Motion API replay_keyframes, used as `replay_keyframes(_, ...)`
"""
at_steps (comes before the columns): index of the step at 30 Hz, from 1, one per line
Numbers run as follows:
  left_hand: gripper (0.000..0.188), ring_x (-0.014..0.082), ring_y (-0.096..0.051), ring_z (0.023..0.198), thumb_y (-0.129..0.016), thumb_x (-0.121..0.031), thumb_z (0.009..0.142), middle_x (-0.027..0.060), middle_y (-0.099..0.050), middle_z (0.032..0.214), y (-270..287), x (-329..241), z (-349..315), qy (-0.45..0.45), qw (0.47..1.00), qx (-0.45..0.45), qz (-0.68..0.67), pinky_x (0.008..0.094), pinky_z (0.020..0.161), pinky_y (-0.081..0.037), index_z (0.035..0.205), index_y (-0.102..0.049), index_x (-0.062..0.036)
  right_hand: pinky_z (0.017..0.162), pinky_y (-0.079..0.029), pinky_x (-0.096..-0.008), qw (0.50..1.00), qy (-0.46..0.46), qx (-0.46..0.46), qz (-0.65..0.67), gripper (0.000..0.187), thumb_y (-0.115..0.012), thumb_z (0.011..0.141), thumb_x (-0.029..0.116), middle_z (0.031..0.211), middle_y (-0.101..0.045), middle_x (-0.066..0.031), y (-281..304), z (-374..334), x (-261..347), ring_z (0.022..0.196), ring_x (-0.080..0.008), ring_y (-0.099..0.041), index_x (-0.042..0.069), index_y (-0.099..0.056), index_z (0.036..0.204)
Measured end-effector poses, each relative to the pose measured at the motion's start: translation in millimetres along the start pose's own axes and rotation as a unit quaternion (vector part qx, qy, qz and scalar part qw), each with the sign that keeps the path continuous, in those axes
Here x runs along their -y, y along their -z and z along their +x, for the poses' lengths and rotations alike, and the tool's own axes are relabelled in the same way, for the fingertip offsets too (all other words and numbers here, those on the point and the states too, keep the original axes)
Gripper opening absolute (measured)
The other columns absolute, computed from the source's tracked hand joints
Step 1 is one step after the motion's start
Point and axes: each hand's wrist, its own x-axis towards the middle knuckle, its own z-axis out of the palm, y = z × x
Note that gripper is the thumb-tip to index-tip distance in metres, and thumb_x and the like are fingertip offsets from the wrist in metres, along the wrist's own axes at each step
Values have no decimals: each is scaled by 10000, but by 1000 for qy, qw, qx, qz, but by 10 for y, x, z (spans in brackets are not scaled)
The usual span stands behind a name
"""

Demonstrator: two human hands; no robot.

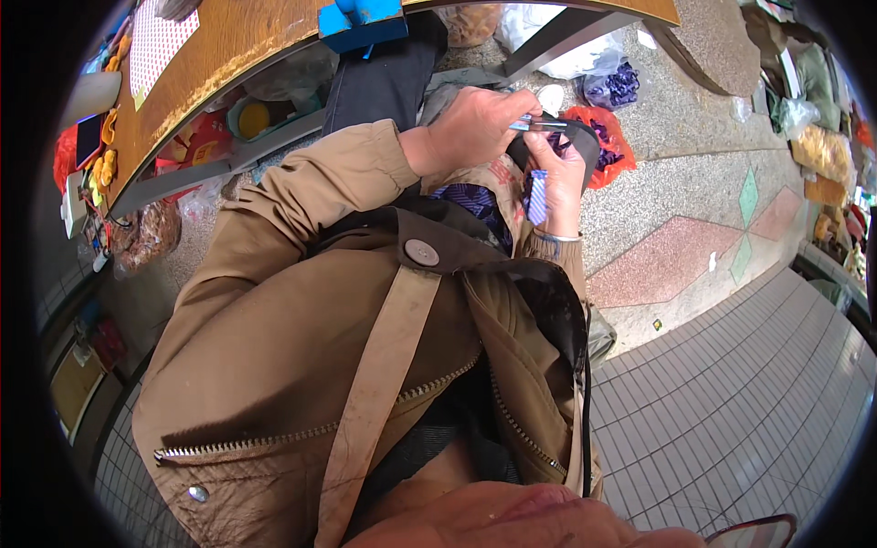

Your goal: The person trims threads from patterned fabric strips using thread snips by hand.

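Observation:
My left hand is closed around a slim tool with a light blue handle and a metal end; its exact kind is unclear. The metal end points at the fingertips of my right hand. That hand pinches a small piece of purple striped fabric, with one pale end hanging down. Part of the fabric is hidden by my fingers. Just beyond them, a red plastic bag holds more dark purple pieces. Purple striped cloth lies on my lap below my left wrist.
A wooden table with a blue metal block at its edge stands at the upper left. Under it are bags and a green basin. Another bag of purple pieces lies on the floor. More bags line the right side.

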Motion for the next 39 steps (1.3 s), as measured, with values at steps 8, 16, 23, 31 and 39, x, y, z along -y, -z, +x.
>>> replay_keyframes(8, 119, 298, -636, 682, -679, -47, 768, 115, -636, 760, 10, 53, 9, 20, 997, -69, -43, 336, 581, -494, 864, -607, -48, 661, -432, -171, 999, 8, 11, -33, 88, -694, 831, 8, 822, -626, 10, -4, -50, -19, 716, -44, -545, 4, -650, 907)
replay_keyframes(16, 149, 292, -635, 688, -675, -20, 734, 112, -636, 771, -8, -57, -13, -12, 997, -77, -12, 333, 594, -500, 866, -610, -45, 607, -365, -158, 966, 207, -91, -126, 78, -638, 863, 5, 779, -564, 50, 19, 80, -161, 695, -11, -467, 15, -630, 940)
replay_keyframes(23, 219, 268, -648, 732, -654, -3, 668, 79, -653, 808, 22, -36, -40, -125, 988, -53, 69, 340, 635, -522, 877, -615, -54, 464, -261, -153, 997, 19, 58, 40, 121, -653, 893, 98, 700, -561, 47, 171, 3, -16, 527, 7, -392, 6, -639, 971)
replay_keyframes(31, 202, 278, -651, 736, -659, -51, 720, 106, -666, 870, 58, -86, -75, -68, 997, -28, 18, 332, 629, -523, 920, -631, -35, 446, -284, -181, 998, 26, -39, 35, 117, -664, 868, 34, 674, -569, 22, 81, -1, -11, 507, -14, -411, -24, -643, 968)
replay_keyframes(39, 228, 316, -648, 724, -615, -262, 879, 146, -654, 775, 138, 1, -54, 68, 997, -3, 34, 371, 606, -505, 923, -645, -40, 421, -264, -197, 998, 21, -21, 55, 135, -654, 876, 44, 605, -501, 40, 118, -6, -52, 455, -31, -375, -8, -624, 996)
